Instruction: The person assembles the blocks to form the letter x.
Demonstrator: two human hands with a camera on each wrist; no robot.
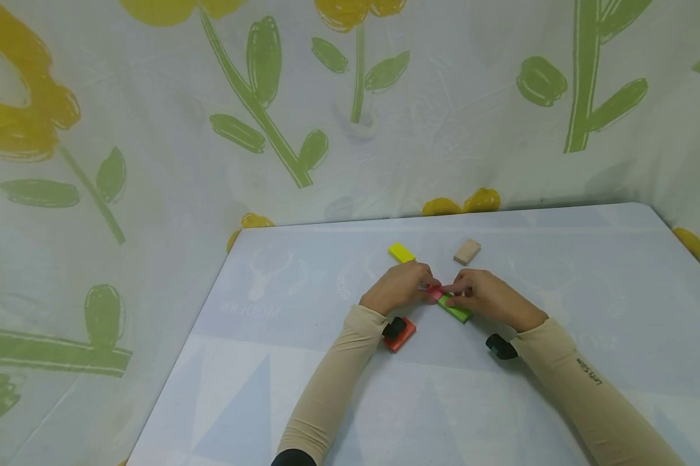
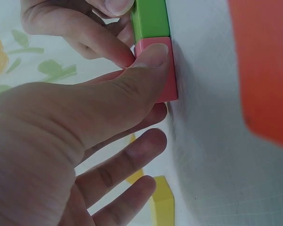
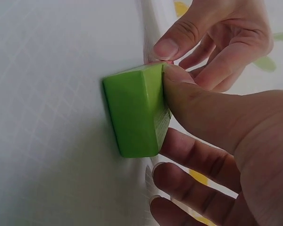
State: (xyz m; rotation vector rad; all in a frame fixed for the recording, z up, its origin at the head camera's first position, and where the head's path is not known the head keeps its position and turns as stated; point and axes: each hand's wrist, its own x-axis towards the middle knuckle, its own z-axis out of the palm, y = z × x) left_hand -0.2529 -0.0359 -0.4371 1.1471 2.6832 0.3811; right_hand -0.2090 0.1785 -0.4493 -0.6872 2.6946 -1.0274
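At mid-table a pink block (image 1: 435, 294) and a green block (image 1: 457, 311) lie end to end, touching, as the left wrist view also shows. My left hand (image 1: 402, 285) pinches the pink block (image 2: 170, 87), its thumb on the upper face and the lower fingers spread. My right hand (image 1: 492, 298) holds the green block (image 3: 129, 115) near the joint, thumb on top. Its index finger reaches to the pink block. The far side of both blocks is partly hidden behind fingers.
A yellow block (image 1: 401, 252) lies beyond my left hand, and a plain wooden block (image 1: 468, 252) lies beyond the right. An orange-red block (image 1: 404, 336) sits by my left wrist, partly covered by the wrist camera (image 1: 394, 327). A flowered curtain (image 1: 443, 129) hangs behind the white table (image 1: 268, 285).
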